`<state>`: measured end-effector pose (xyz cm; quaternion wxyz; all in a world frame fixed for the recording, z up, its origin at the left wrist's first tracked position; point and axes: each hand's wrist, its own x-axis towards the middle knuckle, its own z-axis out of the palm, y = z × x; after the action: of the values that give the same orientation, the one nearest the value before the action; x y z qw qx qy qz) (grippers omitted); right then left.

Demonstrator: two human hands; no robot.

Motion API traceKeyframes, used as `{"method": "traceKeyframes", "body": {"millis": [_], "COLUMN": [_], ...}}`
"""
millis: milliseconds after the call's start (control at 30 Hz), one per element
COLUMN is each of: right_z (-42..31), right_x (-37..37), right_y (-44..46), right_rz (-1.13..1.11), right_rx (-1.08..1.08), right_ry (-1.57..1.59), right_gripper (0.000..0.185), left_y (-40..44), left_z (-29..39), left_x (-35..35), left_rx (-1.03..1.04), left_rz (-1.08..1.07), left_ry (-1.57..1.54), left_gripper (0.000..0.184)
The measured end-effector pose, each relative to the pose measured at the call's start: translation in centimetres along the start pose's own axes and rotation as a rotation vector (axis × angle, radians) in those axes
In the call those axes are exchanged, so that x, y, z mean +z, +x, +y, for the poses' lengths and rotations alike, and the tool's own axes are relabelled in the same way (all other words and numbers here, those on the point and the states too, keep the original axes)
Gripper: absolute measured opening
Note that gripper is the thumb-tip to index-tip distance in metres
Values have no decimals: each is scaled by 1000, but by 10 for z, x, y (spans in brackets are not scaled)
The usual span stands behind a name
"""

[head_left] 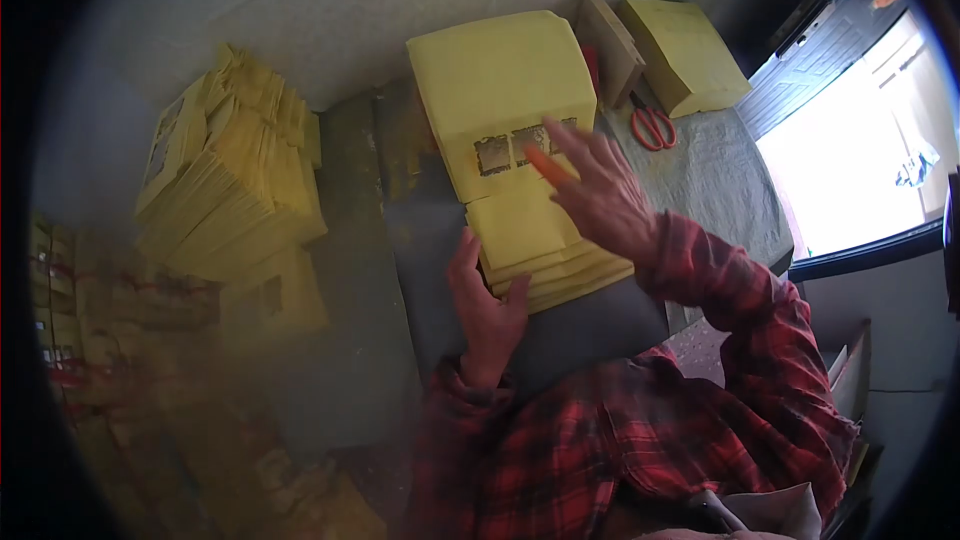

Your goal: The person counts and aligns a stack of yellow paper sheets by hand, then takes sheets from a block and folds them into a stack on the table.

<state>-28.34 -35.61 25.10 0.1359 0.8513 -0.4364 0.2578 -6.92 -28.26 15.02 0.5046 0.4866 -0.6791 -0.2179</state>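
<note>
A stack of yellow folded paper pieces (525,230) lies in front of me, its near edges stepped in layers. Beyond and against it stands a larger yellow paper block (505,70) with dark printed squares along its near side. My left hand (487,305) is at the stack's near left corner, thumb and fingers apart. Over the stack's right side is my right hand (610,190), its fingers stretched toward the printed squares and a little blurred. Something orange (548,168) shows at one of its digits, perhaps a finger cover; I cannot tell whether the hand touches the paper.
A tall, leaning pile of yellow folded papers (235,170) stands at left. Scissors with red handles (652,127) lie at right, near a wooden board (610,50) and another yellow block (685,55). A bright doorway (860,160) opens at far right. The lower left is hazy.
</note>
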Motion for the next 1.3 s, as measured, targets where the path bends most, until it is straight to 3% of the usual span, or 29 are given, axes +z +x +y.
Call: {"method": "traceKeyframes", "body": {"millis": [133,300,367,400,467,533,567,633,700,733,800,967,1033,1067,1133,1200,1233,1300], "right_z": [36,54,28,17,6,-2,-3,-3,12,30,58,47,21,16,9,5,4,10], "right_x": [38,58,38,32,19,6,6,11,33,46,67,56,39,32,14,14,15,21], "right_y": [52,19,-20,-37,-52,-31,-22,0,30,42,56,-3,-45,-47,-51,-40,-24,17], "right_rz": [203,157,50,-48,-744,-962,-960,-354,-121,-117,115,88,-169,-170,-895,-571,-568,-168], "right_rx": [19,-80,-59,-57,106,177,178,43,33,33,8,-48,15,17,140,120,116,38], "right_ry": [-296,-209,-98,-50,151,263,263,125,-183,-182,-289,-150,-75,-74,284,254,254,-94], "right_gripper": [38,45,38,36,37,48,48,60,65,65,56,34,36,36,44,54,54,56], "left_y": [-2,-4,-4,-3,-1,-1,-1,-2,-4,-5,-6,-5,-3,-1,1,0,-1,-3], "left_z": [-5,-4,-4,-2,0,0,-1,-2,-3,-4,-5,-6,-4,-2,2,0,-2,-5], "left_x": [4,4,1,-1,-2,-1,-1,-1,1,3,5,5,3,0,-3,0,2,3], "left_rx": [-31,6,-7,-12,-15,-8,-8,-15,-19,-21,-24,33,9,-8,-32,-24,-26,-30], "left_rz": [-44,-31,-10,5,22,-5,-14,-16,-15,-25,-52,-30,-13,-8,-15,-31,-32,-33], "left_ry": [-27,-40,-49,-56,-68,-65,-58,-38,-30,-30,-32,-27,-31,-31,-33,-37,-38,-36], "left_gripper": [79,80,80,80,80,80,80,79,79,78,77,78,78,77,77,78,78,78]}}
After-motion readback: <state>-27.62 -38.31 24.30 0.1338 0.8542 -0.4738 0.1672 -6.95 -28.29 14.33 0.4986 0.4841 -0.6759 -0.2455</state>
